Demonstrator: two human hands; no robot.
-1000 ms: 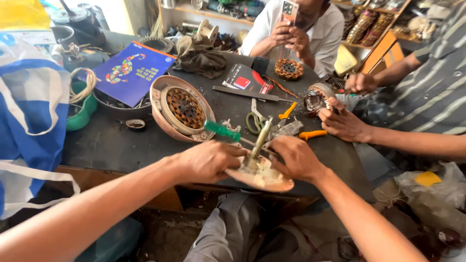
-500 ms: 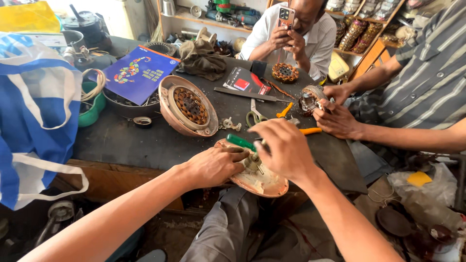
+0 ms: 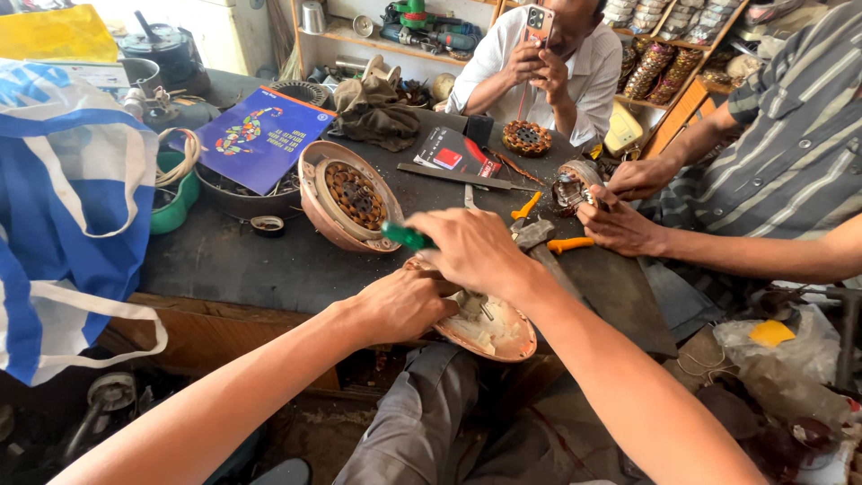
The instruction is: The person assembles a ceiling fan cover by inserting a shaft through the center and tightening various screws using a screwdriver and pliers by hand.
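Since the earlier frame the right hand (image 3: 471,251) has swung its green-handled screwdriver (image 3: 406,236) leftward, fist closed on it. The left hand (image 3: 404,304) clamps the round motor cover (image 3: 494,330) at the desk (image 3: 233,260) edge, 6 o'clock. Step: working the cover's centre; next calls for steady bracing. Open fan motor (image 3: 348,195) lies at 11 o'clock.

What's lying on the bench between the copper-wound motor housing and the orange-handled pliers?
In the head view, the right hand gripping a green-handled screwdriver lies between the motor housing and the orange-handled pliers; the bench under it is hidden.
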